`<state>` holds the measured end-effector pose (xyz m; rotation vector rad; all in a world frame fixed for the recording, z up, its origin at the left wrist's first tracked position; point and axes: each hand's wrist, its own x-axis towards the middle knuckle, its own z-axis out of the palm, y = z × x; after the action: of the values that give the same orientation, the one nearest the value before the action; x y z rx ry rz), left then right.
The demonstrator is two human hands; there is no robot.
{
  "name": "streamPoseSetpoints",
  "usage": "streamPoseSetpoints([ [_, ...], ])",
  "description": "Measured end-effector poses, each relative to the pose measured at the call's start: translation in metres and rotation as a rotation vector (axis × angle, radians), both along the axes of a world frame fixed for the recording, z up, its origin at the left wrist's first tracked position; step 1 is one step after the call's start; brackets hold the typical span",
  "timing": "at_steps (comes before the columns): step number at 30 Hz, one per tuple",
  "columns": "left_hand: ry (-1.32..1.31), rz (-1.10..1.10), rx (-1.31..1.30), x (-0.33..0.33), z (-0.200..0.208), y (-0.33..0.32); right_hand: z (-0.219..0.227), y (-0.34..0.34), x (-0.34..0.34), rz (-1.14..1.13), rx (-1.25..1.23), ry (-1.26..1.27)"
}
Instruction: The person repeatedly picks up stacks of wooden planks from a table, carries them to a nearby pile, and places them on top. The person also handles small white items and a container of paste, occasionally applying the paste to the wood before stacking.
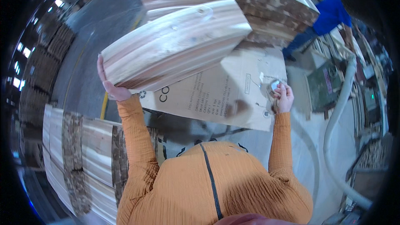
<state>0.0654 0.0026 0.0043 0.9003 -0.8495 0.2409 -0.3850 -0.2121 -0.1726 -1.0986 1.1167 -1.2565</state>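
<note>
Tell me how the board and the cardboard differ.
Look: the board is pale with pinkish-brown streaks, while the cardboard is tan with dark print.
Position: the board overlaps the cardboard from above, hiding part of it.
Contact: the left hand holds the board's left end, but not the cardboard.
Shared: both show a broad face and straight-cut edges.

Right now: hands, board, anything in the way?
Left hand holding left end of wooden panel. Right hand at small silvery item, grip unclear. Panel partly covering cardboard; panel stack beyond.
</note>
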Motion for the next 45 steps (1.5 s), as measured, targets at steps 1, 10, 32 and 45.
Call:
streamPoseSetpoints([
  [1, 0.024, -0.054, -0.058, -0.003, -0.002, 0.004, 0.011, 0.002, 0.022, 0.119, 0.090, -0.117],
  [10, 0.399, -0.273, -0.267, -0.037, -0.051, 0.058, 0.043, -0.007, 0.150, 0.553, 0.400, -0.385],
  [32, 1.117, -0.587, 0.380, -0.055, -0.125, 0.176, 0.032, 0.076, 0.167, 0.746, 0.498, -0.243],
  [45, 0.981, 0.087, 0.003, -0.106, -0.125, 0.529, 0.038, 0.326, 0.313, 1.238, 0.653, -0.201],
])
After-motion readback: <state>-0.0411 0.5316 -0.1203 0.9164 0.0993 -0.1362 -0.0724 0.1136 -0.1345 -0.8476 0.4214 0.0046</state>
